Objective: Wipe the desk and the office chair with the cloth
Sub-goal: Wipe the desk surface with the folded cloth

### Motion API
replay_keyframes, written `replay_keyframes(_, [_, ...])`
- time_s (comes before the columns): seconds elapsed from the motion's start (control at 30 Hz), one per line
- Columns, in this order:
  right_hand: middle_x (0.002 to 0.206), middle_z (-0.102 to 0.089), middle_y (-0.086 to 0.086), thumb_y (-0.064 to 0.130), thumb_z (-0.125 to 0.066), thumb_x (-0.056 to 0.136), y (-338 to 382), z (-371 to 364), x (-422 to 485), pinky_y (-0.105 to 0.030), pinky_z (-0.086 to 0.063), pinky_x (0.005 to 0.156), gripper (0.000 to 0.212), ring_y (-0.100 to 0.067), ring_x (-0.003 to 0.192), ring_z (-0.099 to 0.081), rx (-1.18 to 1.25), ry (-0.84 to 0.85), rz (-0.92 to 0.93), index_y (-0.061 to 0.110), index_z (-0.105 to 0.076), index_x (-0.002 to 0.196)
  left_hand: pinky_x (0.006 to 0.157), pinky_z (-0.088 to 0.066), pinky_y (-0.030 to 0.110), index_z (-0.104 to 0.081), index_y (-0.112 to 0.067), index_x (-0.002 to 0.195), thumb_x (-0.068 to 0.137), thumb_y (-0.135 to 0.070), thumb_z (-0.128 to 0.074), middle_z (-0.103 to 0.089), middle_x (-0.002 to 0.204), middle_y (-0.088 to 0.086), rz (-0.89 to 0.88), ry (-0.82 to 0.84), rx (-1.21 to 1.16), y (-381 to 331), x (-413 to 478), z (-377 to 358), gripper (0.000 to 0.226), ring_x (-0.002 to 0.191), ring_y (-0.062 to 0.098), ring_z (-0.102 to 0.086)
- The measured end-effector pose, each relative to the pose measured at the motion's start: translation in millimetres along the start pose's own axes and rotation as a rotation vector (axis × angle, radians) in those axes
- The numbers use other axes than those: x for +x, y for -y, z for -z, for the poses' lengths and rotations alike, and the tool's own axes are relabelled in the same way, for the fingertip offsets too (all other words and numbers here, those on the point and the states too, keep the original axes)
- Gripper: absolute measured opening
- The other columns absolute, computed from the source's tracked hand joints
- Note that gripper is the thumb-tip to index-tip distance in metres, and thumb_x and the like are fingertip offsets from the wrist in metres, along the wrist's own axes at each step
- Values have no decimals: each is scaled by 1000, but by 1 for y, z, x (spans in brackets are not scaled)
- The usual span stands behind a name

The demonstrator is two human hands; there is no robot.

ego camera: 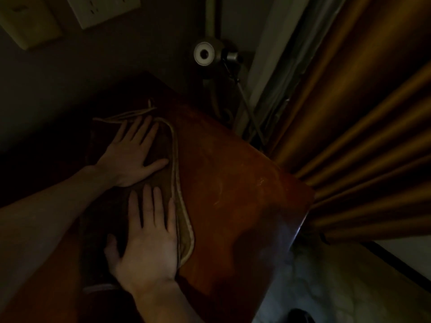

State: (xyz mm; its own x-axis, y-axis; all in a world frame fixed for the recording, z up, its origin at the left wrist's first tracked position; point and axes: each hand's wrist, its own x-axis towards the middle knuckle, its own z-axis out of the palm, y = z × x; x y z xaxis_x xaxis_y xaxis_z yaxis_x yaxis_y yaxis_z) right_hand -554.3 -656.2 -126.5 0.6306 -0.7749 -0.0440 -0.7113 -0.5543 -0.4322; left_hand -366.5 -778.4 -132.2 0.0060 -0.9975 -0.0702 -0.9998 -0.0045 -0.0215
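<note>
1. Cloth (112,215) lies spread flat on the reddish wooden table (233,206), covering the table's left part, with its pale hemmed edge curving from about 12 o'clock down to 5 o'clock of your hands.
2. Your left hand (130,157) presses on the far part of the cloth, palm down, fingers splayed toward 1 o'clock. Its grip is released: it grasps nothing, only bears on the fabric.
3. Your right hand (149,248) lies flat on the near part, fingers pointing to 12 o'clock, its outer edge close to the hem. This grip is likewise released, pressing rather than holding.
4. You appear to be mid-wipe on the table. The bare wood at 3 o'clock shows faint pale smears, so that stretch likely needs a pass.
5. To do it well, keep both palms flat and the pressure even, so the cloth slides as one sheet instead of bunching under your fingers.
6. Push toward 3 o'clock in overlapping strokes, and stop short of the table's right edge, where the curtain (349,136) hangs against it.
7. Mind the lamp (205,53) and its cord beyond the far corner at 1 o'clock; a loose hem could catch there.
8. No office chair shows in this dim view, so it seems yet to come.
</note>
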Motion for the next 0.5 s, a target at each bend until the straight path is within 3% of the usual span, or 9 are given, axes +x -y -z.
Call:
replay_keyframes(0.13, [168, 10, -11, 56, -32, 96, -12, 8, -19, -50, 12, 122, 82, -23, 152, 24, 11, 1, -5, 15, -2, 161, 126, 7, 48, 5, -18, 163, 81, -89, 4, 6, 171, 8, -24, 9, 1, -24, -1, 1, 108, 157, 23, 12])
replay_keyframes(0.37, [170, 2, -4, 59, -38, 94, -67, 38, -63, -48, -1, 126, 81, -17, 154, 16, -7, 48, 72, 22, -10, 161, 125, 11, 51, 3, -18, 163, 83, -89, 5, 8, 171, 10, 143, 18, -127, -84, -25, 4, 107, 156, 23, 15])
replay_keyframes(0.5, [170, 7, 1, 60, -40, 95, -100, 57, -77, -46, 6, 124, 82, -13, 153, 19, -29, 138, 170, 28, -3, 162, 122, 18, 54, 5, -17, 163, 85, -82, 7, 12, 170, 12, 220, 62, -136, -109, -36, 8, 101, 155, 25, 22])
